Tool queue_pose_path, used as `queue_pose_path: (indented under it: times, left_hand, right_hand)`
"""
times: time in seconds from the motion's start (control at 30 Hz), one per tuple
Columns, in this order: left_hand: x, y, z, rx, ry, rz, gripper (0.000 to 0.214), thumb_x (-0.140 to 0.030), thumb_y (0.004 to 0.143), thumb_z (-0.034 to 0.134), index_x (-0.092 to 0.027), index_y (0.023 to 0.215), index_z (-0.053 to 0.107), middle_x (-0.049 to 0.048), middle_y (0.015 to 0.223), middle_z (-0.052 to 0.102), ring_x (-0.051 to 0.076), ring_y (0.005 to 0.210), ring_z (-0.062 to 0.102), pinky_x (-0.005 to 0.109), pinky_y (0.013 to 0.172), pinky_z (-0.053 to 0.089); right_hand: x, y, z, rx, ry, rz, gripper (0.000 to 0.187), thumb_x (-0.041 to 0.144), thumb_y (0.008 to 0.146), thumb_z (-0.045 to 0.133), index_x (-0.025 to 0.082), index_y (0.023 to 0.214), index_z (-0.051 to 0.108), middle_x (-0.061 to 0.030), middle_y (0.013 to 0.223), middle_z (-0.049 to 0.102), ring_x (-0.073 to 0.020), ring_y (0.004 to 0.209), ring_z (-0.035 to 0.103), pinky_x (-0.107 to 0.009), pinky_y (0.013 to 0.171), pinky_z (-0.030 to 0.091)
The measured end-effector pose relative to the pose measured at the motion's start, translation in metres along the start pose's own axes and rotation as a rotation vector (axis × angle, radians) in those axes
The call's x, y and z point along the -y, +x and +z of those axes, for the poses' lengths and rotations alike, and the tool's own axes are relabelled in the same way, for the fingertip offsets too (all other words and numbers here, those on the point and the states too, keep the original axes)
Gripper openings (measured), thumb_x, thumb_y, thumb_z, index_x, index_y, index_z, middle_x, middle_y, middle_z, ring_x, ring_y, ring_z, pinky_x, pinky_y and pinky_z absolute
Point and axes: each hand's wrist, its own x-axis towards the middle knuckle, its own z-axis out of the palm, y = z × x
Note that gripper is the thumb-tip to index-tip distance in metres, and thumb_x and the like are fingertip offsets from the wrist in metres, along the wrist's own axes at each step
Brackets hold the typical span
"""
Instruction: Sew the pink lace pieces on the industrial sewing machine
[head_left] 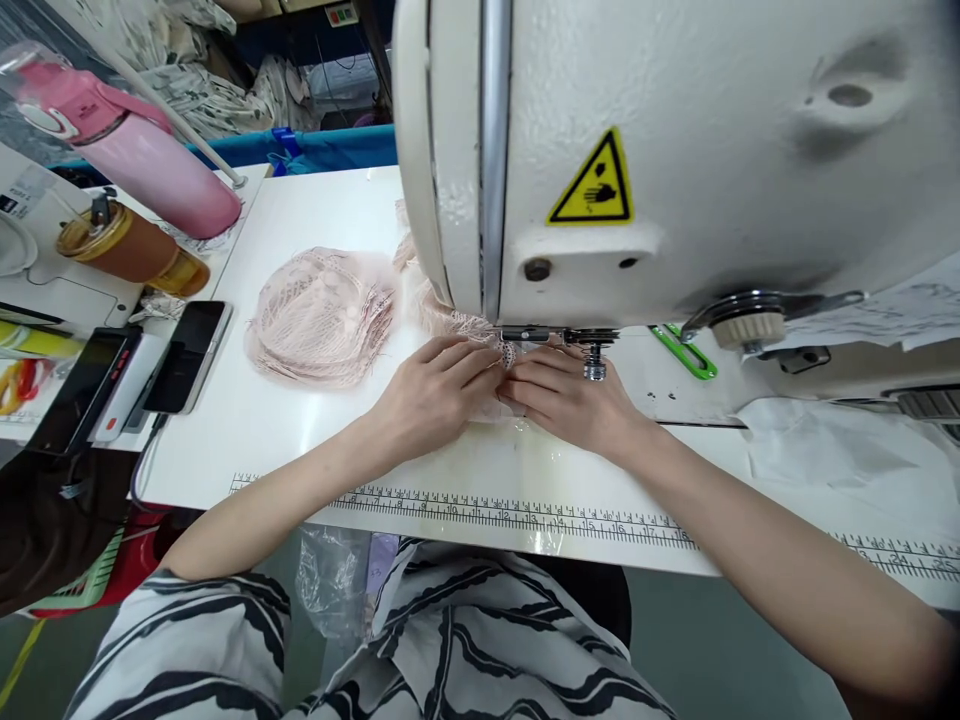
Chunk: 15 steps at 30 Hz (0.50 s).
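Note:
A white sewing machine [675, 150] fills the upper right, its presser foot [594, 365] low over the table. My left hand [435, 392] and my right hand [566, 395] lie side by side just before the foot. Both have fingers pressed together on a small pink lace piece [480, 330] that runs back under the machine. Left of my hands sits a stack of pink lace pieces [322, 315].
On the white table [300, 220], a printed ruler [525, 515] runs along the front edge. Two phones [187, 355] lie at the left, beside a pink bottle [135, 140] and a brown bottle [131, 245]. Green snips [686, 352] rest right of the foot.

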Motion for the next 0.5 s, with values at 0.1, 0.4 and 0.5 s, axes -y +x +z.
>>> queue_pose_path:
  times: [0.1, 0.4, 0.5]
  left_hand:
    - [-0.002, -0.008, 0.017, 0.049, -0.104, -0.056, 0.042, -0.015, 0.097, 0.049, -0.005, 0.138, 0.055, 0.0172, 0.142, 0.060, 0.027, 0.132, 0.059, 0.043, 0.109, 0.052]
    - [-0.001, -0.012, 0.025, 0.113, -0.088, -0.067, 0.046, -0.012, 0.096, 0.046, -0.007, 0.140, 0.057, 0.0148, 0.146, 0.057, 0.027, 0.135, 0.057, 0.043, 0.112, 0.051]
    - [0.002, -0.013, 0.024, 0.118, -0.119, -0.061, 0.046, -0.012, 0.094, 0.050, -0.007, 0.140, 0.057, 0.0155, 0.146, 0.057, 0.028, 0.136, 0.056, 0.044, 0.113, 0.050]
  right_hand:
    - [0.001, 0.003, -0.002, -0.128, -0.056, -0.070, 0.020, 0.003, 0.092, 0.059, 0.019, 0.082, 0.065, 0.0069, 0.077, 0.071, -0.0083, 0.079, 0.060, -0.028, 0.065, 0.038]
    - [-0.002, -0.005, 0.007, -0.092, 0.040, -0.066, 0.021, 0.003, 0.092, 0.056, 0.020, 0.091, 0.067, 0.0031, 0.085, 0.072, -0.0126, 0.087, 0.065, -0.029, 0.066, 0.042]
    - [-0.001, -0.007, 0.007, -0.056, 0.056, -0.076, 0.022, 0.003, 0.093, 0.054, 0.020, 0.096, 0.068, 0.0019, 0.088, 0.074, -0.0133, 0.090, 0.065, -0.028, 0.068, 0.044]
